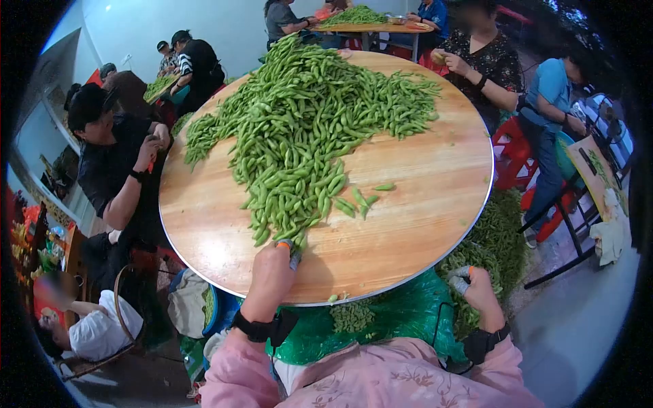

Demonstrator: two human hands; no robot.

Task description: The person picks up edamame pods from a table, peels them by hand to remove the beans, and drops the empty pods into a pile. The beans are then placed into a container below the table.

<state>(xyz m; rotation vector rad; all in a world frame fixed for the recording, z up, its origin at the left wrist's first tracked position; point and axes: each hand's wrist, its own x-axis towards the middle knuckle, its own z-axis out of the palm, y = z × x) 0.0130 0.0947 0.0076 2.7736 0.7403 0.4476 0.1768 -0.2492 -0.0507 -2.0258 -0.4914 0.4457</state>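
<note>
A large heap of green soybean pods [299,129] lies on a round wood-grain table [408,204]. My left hand [271,268] rests over the near edge, fingers curled at the heap's front tip against the pods; grey and orange wrapping covers some fingertips. What it pinches is hidden. Beyond the table's right rim, my right hand [481,294] is closed, with grey wrapping on its thumb and finger. Any item inside it is too small to tell. Green plastic sheeting [408,319] covers my lap, with shelled beans [352,317] on it below the rim.
More pods [500,231] are heaped low at the right. A blue tub [214,306] stands at the left under the table edge. People sit around, one with a dark sleeve [112,183] at left and one in a patterned top [490,61] at right.
</note>
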